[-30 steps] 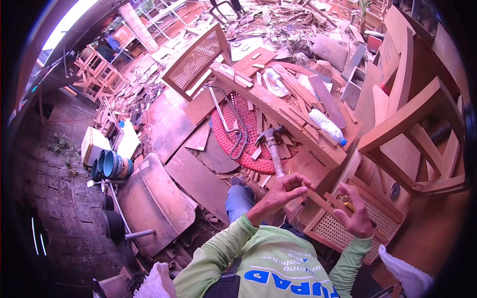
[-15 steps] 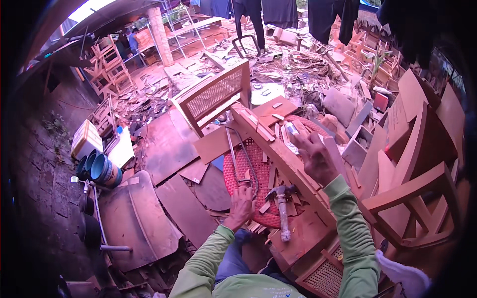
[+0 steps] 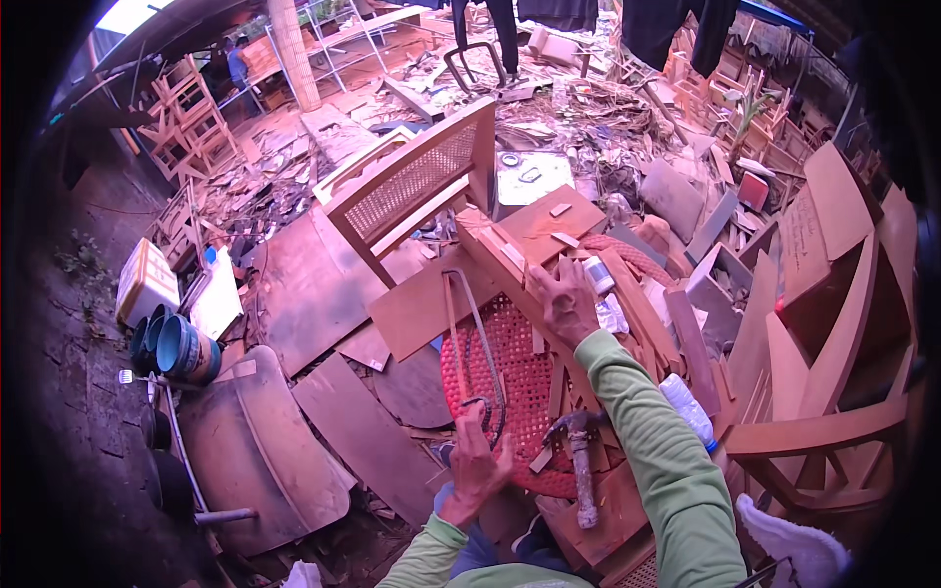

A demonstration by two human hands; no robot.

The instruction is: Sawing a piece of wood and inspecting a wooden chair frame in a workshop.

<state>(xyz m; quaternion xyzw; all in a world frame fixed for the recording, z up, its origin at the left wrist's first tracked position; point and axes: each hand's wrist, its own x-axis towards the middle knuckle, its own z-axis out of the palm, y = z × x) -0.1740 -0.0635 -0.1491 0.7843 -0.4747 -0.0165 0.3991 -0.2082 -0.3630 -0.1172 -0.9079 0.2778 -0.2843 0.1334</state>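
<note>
My left hand (image 3: 477, 465) is closed round the handle end of a hacksaw (image 3: 490, 363), whose thin bent frame points away from me above a red woven round seat (image 3: 505, 338). A long wooden beam (image 3: 549, 318) slants across the middle. Over its far part is my right hand (image 3: 569, 306), fingers bent but apart, close to a small wood strip (image 3: 512, 255); I see nothing held in it. A claw hammer (image 3: 583, 475) with a wrapped handle lies near the seat's right edge, among wood offcuts.
A cane-panelled chair frame (image 3: 412, 186) stands beyond the beam. Right are curved wooden chair parts (image 3: 818, 431), a cardboard box (image 3: 799, 245) and a plastic bottle (image 3: 689, 412). Blue buckets (image 3: 186, 348) and curved panels (image 3: 260, 441) are on the left. A person (image 3: 238, 67) is far back.
My right hand has moved left, from beside the beam to over its far part. The left hand keeps its grip on the hacksaw. The whole view has shifted slightly.
</note>
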